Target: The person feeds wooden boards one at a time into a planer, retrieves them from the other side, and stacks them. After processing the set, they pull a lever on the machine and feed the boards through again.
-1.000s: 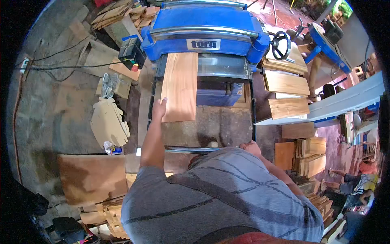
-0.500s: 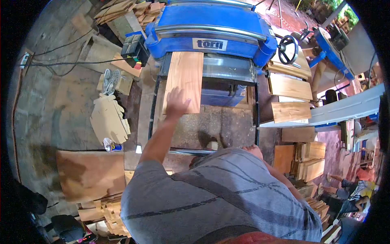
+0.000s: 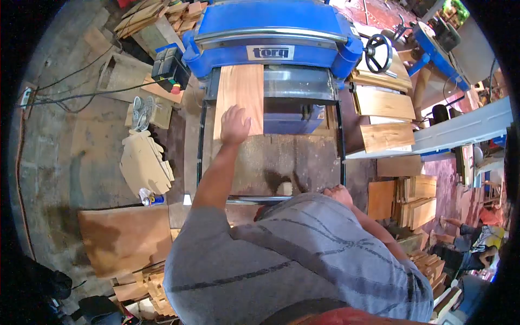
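Observation:
A wooden board [image 3: 242,89] lies on the metal bed of a blue planer [image 3: 271,21], its far end hidden under the machine's front. My left hand [image 3: 235,125] rests flat on the near part of the board, fingers spread and pointing at the machine. Near the right end of the front rail [image 3: 260,200], beside my shirt, is my right hand [image 3: 337,193]. Its fingers look curled, and what they hold, if anything, is hidden.
A handwheel [image 3: 378,53] is on the machine's right. Boards [image 3: 385,104] lie further right, with stacked wood [image 3: 420,187] below. Left are a switch box [image 3: 168,66], cardboard [image 3: 142,164] and cables. A person [image 3: 466,238] is at the far right.
The board has moved a little further under the machine, with my left hand following on it. The view has shifted slightly. My right hand stays near the rail.

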